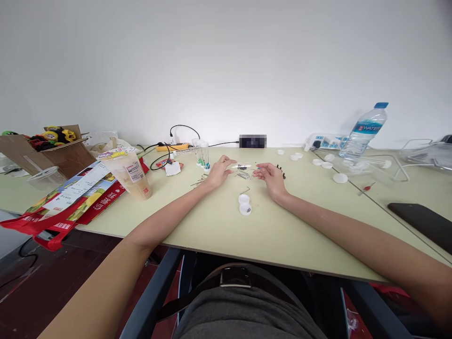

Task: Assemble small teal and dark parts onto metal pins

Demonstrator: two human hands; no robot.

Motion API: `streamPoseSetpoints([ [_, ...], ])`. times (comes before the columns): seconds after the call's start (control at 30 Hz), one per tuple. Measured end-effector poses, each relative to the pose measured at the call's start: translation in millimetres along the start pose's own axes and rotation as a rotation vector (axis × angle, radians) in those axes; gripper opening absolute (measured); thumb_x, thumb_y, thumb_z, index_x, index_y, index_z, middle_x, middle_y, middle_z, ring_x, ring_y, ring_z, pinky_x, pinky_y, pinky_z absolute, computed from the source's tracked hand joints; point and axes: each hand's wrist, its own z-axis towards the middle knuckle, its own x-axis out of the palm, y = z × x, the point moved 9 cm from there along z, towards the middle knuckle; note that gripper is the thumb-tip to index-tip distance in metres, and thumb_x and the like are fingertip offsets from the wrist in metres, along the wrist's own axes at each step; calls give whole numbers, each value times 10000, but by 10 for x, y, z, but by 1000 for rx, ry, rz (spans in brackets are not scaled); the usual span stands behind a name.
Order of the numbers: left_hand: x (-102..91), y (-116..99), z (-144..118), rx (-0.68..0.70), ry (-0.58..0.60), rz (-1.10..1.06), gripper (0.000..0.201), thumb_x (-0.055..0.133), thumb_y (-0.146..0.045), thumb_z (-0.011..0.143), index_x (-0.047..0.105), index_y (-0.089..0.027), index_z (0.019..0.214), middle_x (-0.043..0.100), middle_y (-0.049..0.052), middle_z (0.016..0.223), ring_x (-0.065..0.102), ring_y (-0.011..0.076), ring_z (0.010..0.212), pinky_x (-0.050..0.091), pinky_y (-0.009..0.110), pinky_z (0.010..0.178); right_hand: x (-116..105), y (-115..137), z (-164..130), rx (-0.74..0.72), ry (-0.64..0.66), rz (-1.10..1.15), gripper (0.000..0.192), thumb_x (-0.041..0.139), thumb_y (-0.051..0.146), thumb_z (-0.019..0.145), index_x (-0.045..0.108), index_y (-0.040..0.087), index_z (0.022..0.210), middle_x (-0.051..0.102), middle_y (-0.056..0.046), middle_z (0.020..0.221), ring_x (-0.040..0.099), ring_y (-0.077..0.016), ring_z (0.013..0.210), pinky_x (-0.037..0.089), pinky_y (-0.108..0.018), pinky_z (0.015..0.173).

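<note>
My left hand (pixel 219 173) is closed, its fingertips at the left end of a clear plastic tube (pixel 243 165) held just above the table. My right hand (pixel 271 180) pinches at the tube's other side; a speck of blue shows at its fingertips, too small to name. Below the tube lies a small pile of metal hex keys (pixel 243 174), and one L-shaped key (pixel 245 190) lies apart, nearer me. In front of it sits a small round white container (pixel 245 207) with dark bits inside. Small black pieces (pixel 282 172) lie beyond my right hand, and thin rods (pixel 199 181) beside my left.
Clear tubes with green and blue ends (pixel 202 155) stand at the back left. A drink cup (pixel 129 174) and red bag (pixel 95 197) are on the left. White round caps (pixel 340 178), a water bottle (pixel 365 129) and a black phone-like slab (pixel 420 221) are on the right.
</note>
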Motion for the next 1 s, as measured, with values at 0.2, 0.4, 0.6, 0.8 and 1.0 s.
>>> streamPoseSetpoints([
  [0.2,27,-158,-40,90,-9,110,371,422,-132,822,491,-233,1172,529,73,1119,493,213,1041,357,371,918,107,165,-69,-122,95,-165,265,427,310,838,611,181,980,603,-18,710,554,-104,566,432,-259,576],
  [0.4,62,-140,-77,48,-27,135,353,386,-138,842,462,-207,1180,535,86,1123,489,221,1029,367,378,898,59,166,-57,-126,56,-170,292,422,303,828,622,177,999,568,-2,682,508,-97,543,434,-268,604],
  [0.6,58,-66,-108,-7,-50,127,353,395,-113,830,460,-205,1164,531,82,1099,491,211,1016,377,373,881,30,116,-34,-112,47,-217,303,416,282,817,621,171,1011,577,-9,685,497,-103,559,428,-268,613],
  [0.8,35,-76,-125,10,-68,176,366,395,-91,825,461,-203,1167,532,72,1107,480,205,1035,363,364,897,69,179,-48,-140,93,-286,281,399,243,814,639,179,946,571,-5,669,488,-104,540,418,-269,610],
  [1.0,55,-207,-130,95,-45,184,354,413,-122,830,476,-198,1169,533,75,1114,478,210,1013,355,350,897,199,300,-122,-192,182,-302,274,407,267,827,638,169,936,564,-9,659,497,-113,543,425,-274,611],
])
